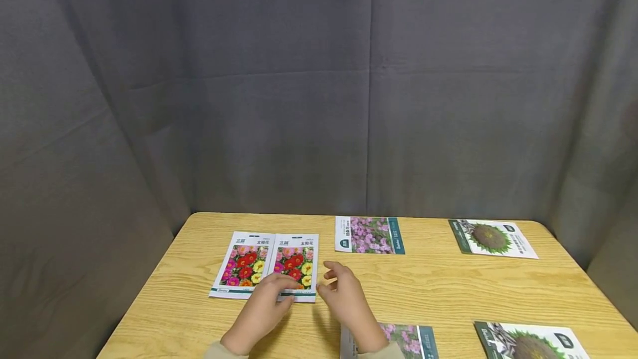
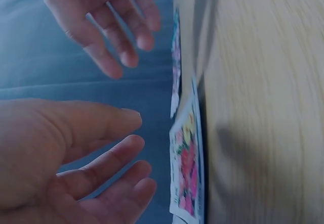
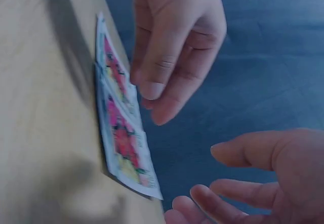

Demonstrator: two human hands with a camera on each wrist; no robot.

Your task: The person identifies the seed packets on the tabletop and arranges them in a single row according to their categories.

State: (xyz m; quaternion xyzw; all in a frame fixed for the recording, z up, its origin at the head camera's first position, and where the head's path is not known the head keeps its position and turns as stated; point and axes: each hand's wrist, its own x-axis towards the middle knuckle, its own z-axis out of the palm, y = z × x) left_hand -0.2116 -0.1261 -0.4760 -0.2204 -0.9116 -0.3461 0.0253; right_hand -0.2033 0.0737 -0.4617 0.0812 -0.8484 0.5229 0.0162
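Two white seed packets with red, pink and yellow flowers lie side by side on the wooden table, the left packet (image 1: 241,263) and the right packet (image 1: 295,259). My left hand (image 1: 266,304) hovers over the near edge of the right packet and covers part of it. Its fingers are loosely bent and nothing is between them. Just right of that packet, my right hand (image 1: 346,297) is held above the table, with relaxed, spread fingers and nothing in it. In the right wrist view, both hands are apart from the packets (image 3: 124,145).
A purple-flower packet (image 1: 371,235) lies at the back middle. Another purple-flower packet (image 1: 411,339) is partly hidden beneath my right forearm. Sunflower packets lie at right, one far (image 1: 493,238) and one near (image 1: 533,342). Grey curtain (image 1: 369,98) hangs around the table (image 1: 438,287).
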